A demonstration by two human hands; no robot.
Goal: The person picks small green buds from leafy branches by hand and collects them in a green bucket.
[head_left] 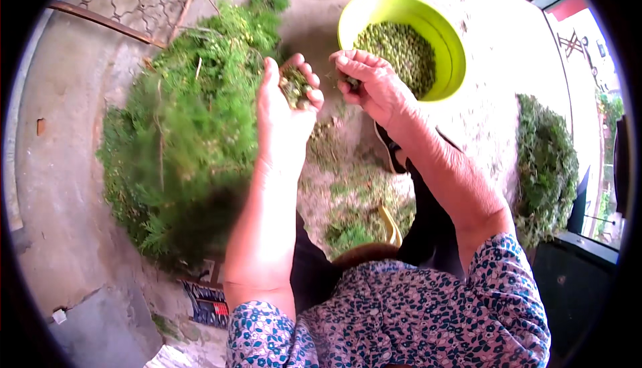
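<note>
My left hand (287, 97) is cupped palm up around a small heap of greenish seed cones (296, 87) mixed with bits of leaf. To its right, my right hand (368, 79) has its fingers curled in, thumb against forefinger. Something small and dark shows under those fingers, too unclear to name. Just beyond the right hand stands a yellow-green plastic basin (454, 62), partly filled with similar green cones (401, 49). Left of my left forearm lies a big pile of cut evergreen branches (200, 112) with feathery foliage.
A second heap of greenery (544, 167) lies at the far right by a door frame. Leaf scraps and a yellow peel-like strip (388, 222) are on the floor between my legs. My shoe (390, 150) is close to the basin. A wooden strip (108, 22) crosses the upper left.
</note>
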